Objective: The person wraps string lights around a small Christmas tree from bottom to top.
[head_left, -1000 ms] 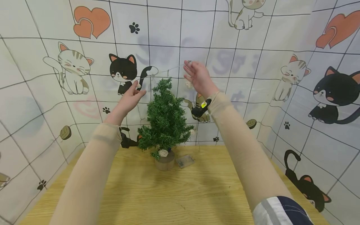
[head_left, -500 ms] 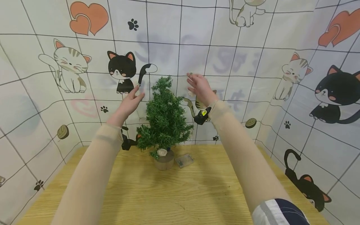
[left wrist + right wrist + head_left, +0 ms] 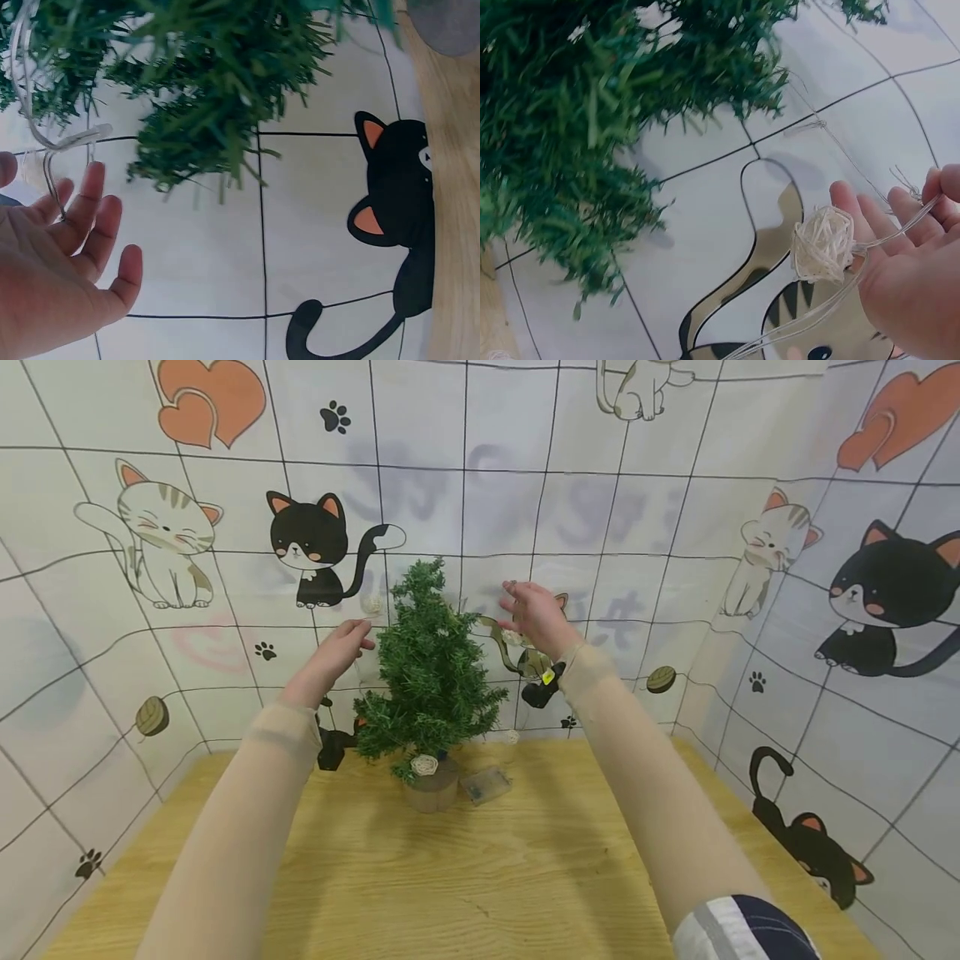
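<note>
A small green artificial Christmas tree stands at the back of the table with a hand at each side. My left hand is at its left, fingers loosely bent; in the left wrist view a clear wire of a string of lights runs down between these fingers. To the right of the tree, my right hand pinches the same string's wire between thumb and forefinger. A pale woven ball hangs by its fingers. Behind the tree, the stretch of string between the hands is mostly hidden.
Beside the tree's round wooden base lies a clear flat box on the wooden table. Another woven ball rests at the lowest branches. A cat-printed cloth hangs close behind the tree.
Both hands have come down along the tree's sides. The string, seen stretched above the treetop one second ago, has dropped out of sight behind it. The head view has shifted slightly.
</note>
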`<state>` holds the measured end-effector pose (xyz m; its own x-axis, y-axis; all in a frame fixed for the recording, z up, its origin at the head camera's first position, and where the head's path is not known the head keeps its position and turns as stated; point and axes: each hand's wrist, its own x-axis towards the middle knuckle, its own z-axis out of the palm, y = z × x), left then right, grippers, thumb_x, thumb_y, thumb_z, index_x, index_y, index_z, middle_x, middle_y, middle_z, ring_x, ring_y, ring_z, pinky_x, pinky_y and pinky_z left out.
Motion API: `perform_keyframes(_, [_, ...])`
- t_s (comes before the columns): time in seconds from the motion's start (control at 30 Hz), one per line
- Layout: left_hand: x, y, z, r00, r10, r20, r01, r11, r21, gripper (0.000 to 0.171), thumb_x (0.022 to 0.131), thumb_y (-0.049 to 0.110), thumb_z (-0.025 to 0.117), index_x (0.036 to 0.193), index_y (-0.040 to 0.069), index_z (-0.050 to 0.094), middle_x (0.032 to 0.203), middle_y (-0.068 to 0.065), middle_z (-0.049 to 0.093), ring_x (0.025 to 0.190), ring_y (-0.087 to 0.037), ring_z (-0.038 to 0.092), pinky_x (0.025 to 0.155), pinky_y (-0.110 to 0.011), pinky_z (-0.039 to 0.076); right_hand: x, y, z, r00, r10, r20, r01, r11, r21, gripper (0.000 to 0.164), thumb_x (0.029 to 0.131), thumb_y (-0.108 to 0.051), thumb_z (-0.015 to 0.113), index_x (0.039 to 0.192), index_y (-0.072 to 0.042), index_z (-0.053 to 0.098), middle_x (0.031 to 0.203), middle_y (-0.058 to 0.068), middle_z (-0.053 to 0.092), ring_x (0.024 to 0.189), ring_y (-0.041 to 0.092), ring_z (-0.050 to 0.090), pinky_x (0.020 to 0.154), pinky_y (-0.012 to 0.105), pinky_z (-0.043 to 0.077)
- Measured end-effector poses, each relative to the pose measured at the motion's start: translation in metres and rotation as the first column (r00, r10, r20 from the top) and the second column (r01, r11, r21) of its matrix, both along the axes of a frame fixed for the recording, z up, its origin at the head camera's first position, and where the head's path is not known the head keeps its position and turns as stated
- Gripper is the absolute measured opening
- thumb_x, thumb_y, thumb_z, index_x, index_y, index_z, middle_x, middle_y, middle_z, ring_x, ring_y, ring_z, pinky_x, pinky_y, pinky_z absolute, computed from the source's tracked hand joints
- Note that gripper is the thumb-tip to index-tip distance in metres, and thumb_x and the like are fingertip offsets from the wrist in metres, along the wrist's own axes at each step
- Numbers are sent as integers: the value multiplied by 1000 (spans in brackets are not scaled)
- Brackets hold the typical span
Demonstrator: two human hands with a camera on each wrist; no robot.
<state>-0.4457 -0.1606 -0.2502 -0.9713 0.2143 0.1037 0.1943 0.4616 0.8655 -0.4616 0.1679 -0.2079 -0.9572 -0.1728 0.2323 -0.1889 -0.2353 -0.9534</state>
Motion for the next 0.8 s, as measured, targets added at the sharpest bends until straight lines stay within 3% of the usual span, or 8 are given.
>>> perform_keyframes(0.2, [-3,-3,-13,995,-49,84,56,994,-89,75,101,59,22,156,10,9,147,-22,36,137,-42,26,107,-64,17,-3,10,-13,997,-67,34,64,995,76,42,107,-21,37,143,0,32,154,8,30,137,27,35,105,47,36])
perform_keyframes(0.4, [-6,0,-21,985,-110,132,127,983,-129,81,99,63,18,156,8,4,148,-24,33,139,-43,23,109,-64,14,-1,24,-21,984,-128,125,117,989,95,46,107,-23,36,149,-6,29,156,7,27,135,27,39,105,45,37])
perform_keyframes(0.5, [-8,3,-22,982,-128,141,146,981,-131,80,100,61,17,156,5,5,148,-26,33,138,-44,24,109,-63,15,1,31,-24,975,-164,152,152,985,84,39,106,-22,36,142,-5,35,154,10,26,134,29,40,105,46,36])
perform_keyframes(0.57, [-9,3,-23,979,-138,148,158,978,-135,80,100,60,15,155,2,7,149,-27,31,138,-44,25,110,-62,16,2,36,-26,969,-181,169,170,982,80,28,106,-20,36,127,-2,42,152,12,26,134,30,41,104,48,36])
perform_keyframes(0.7, [-12,2,-25,982,-127,141,149,977,-153,82,100,60,13,153,-3,16,150,-26,33,137,-42,29,109,-59,22,6,48,-32,960,-181,214,166,982,86,18,106,-19,34,103,-1,39,153,11,23,133,31,41,103,48,36])
perform_keyframes(0.8, [-11,0,-25,987,-108,115,124,982,-146,83,100,61,16,150,-4,25,148,-24,37,136,-41,33,108,-58,26,12,57,-36,956,-170,239,147,983,113,21,107,-22,32,104,-3,40,156,10,22,133,31,41,100,45,39])
